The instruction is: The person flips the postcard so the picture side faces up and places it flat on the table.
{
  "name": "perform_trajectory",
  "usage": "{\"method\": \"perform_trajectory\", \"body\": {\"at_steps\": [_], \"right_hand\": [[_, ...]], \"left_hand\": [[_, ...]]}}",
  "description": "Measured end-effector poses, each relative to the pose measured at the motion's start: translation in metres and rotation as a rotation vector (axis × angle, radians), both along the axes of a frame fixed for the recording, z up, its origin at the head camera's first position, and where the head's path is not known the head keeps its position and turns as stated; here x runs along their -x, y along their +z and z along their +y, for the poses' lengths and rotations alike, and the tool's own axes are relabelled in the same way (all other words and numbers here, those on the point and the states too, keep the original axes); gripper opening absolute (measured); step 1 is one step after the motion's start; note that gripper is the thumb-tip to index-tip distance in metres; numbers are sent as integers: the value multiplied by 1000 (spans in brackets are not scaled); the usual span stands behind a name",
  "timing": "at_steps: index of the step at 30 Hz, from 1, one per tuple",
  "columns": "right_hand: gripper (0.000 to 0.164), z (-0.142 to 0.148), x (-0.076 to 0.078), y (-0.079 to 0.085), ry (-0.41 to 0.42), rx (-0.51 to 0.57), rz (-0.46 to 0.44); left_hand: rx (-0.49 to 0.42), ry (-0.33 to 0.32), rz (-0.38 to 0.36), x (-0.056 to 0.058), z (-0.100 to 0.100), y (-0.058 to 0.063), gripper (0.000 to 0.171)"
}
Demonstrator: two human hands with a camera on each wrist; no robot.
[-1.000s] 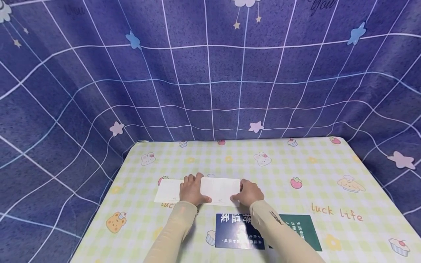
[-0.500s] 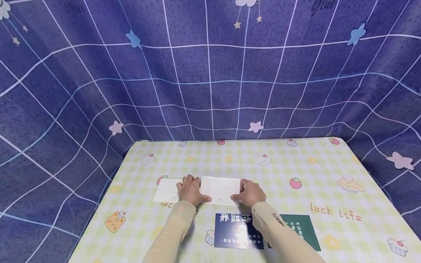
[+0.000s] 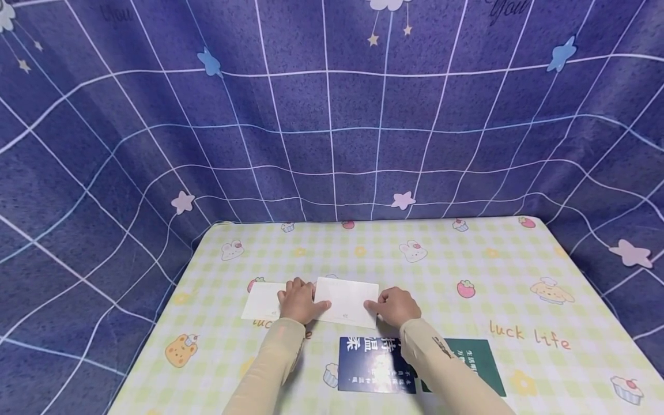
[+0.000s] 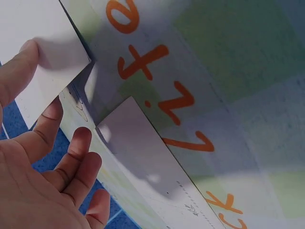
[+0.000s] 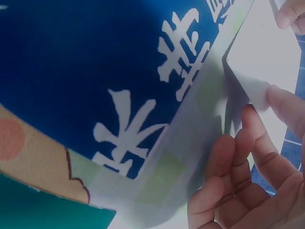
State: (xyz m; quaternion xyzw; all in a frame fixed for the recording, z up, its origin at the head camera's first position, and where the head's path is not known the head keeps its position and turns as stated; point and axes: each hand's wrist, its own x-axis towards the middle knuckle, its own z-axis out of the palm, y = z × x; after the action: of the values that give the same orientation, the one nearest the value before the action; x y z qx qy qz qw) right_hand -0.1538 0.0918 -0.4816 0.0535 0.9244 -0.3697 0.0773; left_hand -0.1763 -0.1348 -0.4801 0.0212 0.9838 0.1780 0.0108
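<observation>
A blank white card (image 3: pixel 346 301) with small print near its front edge is held between both hands, a little above the cloth. My left hand (image 3: pixel 298 303) pinches its left end, thumb on top and forefinger beneath, as the left wrist view shows; the other fingers are bent and free of it. At the right end my right hand (image 3: pixel 396 306) grips with the thumb above and fingers below. A second white card (image 3: pixel 260 301) lies flat to the left, partly hidden behind the left hand in the head view.
Nearer me lie a dark blue card (image 3: pixel 370 369) with white characters and a green card (image 3: pixel 479 363), both partly covered by the right sleeve. A checked cloth (image 3: pixel 441 253) covers the table. Behind it hangs a blue curtain (image 3: pixel 358 150).
Both hands keep hold of the white card, which has tilted slightly. Both thumbs have shifted a little further onto its face. The other cards stay put.
</observation>
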Motion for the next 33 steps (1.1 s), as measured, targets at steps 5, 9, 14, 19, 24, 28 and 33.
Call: {"method": "perform_trajectory", "body": {"at_steps": [5,9,14,19,24,28,33], "right_hand": [[44,1,1,5,-18,-1,-20],[42,2,2,9,-19,-18,-19],[40,6,2,11,-11,-23,-1],[40,12,1,16,1,-7,34],[40,15,1,22,6,-15,72],[40,17,0,28,8,-32,95],[38,21,-1,37,-3,-42,94]], "left_hand": [[-29,3,-19,-3,2,6,43],[-60,2,-24,-3,3,8,41],[-72,-11,-22,-3,5,12,40],[-65,-32,-18,-1,6,14,41],[-36,-44,-6,0,9,20,41],[-27,-49,4,0,11,27,41],[-24,-60,28,0,15,34,39]]}}
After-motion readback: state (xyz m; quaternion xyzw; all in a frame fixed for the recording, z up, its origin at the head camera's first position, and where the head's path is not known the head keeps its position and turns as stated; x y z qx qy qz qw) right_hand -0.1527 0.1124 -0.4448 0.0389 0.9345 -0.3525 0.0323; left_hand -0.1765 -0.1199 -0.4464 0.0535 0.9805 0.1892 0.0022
